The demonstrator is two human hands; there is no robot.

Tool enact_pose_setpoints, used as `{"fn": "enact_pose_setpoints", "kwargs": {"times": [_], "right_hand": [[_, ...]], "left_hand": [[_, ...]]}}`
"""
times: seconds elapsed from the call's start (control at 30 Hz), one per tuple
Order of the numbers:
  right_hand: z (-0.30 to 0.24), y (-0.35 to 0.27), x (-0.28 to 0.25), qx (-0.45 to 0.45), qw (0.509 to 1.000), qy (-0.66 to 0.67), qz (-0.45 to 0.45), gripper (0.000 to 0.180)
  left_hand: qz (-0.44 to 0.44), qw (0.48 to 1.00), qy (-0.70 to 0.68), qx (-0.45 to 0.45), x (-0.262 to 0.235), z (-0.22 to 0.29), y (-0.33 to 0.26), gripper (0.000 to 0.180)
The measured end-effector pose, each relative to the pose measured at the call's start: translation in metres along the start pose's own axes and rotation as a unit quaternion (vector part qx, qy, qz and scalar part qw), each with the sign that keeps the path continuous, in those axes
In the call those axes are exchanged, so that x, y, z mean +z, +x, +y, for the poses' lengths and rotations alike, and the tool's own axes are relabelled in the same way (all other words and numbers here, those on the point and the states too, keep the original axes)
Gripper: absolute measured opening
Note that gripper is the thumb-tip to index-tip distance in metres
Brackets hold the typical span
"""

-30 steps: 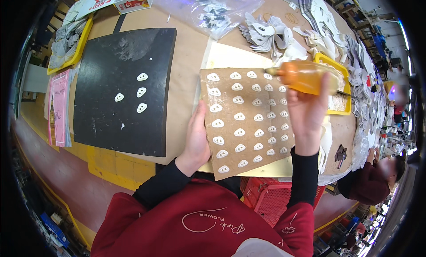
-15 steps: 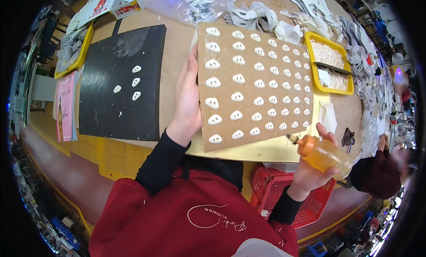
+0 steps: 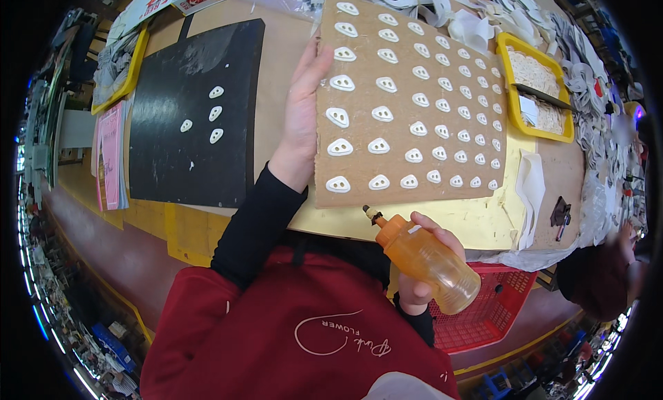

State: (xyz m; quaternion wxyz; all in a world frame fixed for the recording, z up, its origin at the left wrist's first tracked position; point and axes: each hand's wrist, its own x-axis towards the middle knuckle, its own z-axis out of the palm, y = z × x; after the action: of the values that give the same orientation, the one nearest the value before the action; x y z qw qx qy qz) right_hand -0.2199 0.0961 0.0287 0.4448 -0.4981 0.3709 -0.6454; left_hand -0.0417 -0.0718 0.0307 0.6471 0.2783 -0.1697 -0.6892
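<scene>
My left hand (image 3: 304,106) grips the left edge of a brown cardboard sheet (image 3: 359,134), which is tilted up off the table. Rows of small white rounded-triangular pieces (image 3: 382,114), each with two holes, lie spaced over the sheet. In my right hand (image 3: 442,244) is a squeeze bottle (image 3: 431,262) of amber liquid with an orange cap. Its dark-tipped nozzle points up and left, just below the sheet's lower edge and apart from the pieces. To the left, a black board (image 3: 173,124) carries several more such white pieces.
A yellow tray (image 3: 507,75) of white pieces stands at the right, with a dark bar across it. Yellow sheeting (image 3: 483,224) covers the table's front edge. A red plastic basket (image 3: 483,324) is below. Another yellow tray (image 3: 138,68) and a pink booklet (image 3: 110,158) lie left.
My right hand has brought the bottle left and somewhat down, to below the cardboard. The cardboard sheet has shifted slightly up and right with my left hand still on it.
</scene>
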Motion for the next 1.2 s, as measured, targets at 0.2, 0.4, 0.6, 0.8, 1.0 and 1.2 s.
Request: {"fn": "enact_pose_setpoints", "kwargs": {"times": [0.2,0.4,0.6,0.8,1.0,1.2], "right_hand": [[0.005,0.005,-0.006,0.035,0.992,0.066,-0.098,0.079],[0.007,0.008,0.001,0.032,0.992,0.037,-0.113,0.079],[0.001,0.014,0.002,0.003,0.99,-0.032,-0.141,0.078],[-0.006,0.016,0.013,-0.001,0.987,-0.079,-0.141,0.073],[-0.013,0.024,0.025,-0.043,0.973,-0.162,-0.159,0.074],[-0.02,0.029,0.023,-0.075,0.956,-0.22,-0.177,0.073]], "left_hand": [[0.011,1.0,-0.001,0.01,0.005,0.0,-0.004,0.053],[-0.017,1.0,-0.003,0.022,0.001,-0.001,-0.003,0.053],[-0.027,0.999,-0.021,0.022,0.003,0.0,-0.005,0.052],[-0.037,0.998,-0.032,0.025,0.003,0.0,-0.006,0.051],[-0.054,0.997,-0.043,0.033,0.001,-0.003,-0.003,0.05],[-0.046,0.997,-0.041,0.04,0.001,-0.002,-0.005,0.05]]}}
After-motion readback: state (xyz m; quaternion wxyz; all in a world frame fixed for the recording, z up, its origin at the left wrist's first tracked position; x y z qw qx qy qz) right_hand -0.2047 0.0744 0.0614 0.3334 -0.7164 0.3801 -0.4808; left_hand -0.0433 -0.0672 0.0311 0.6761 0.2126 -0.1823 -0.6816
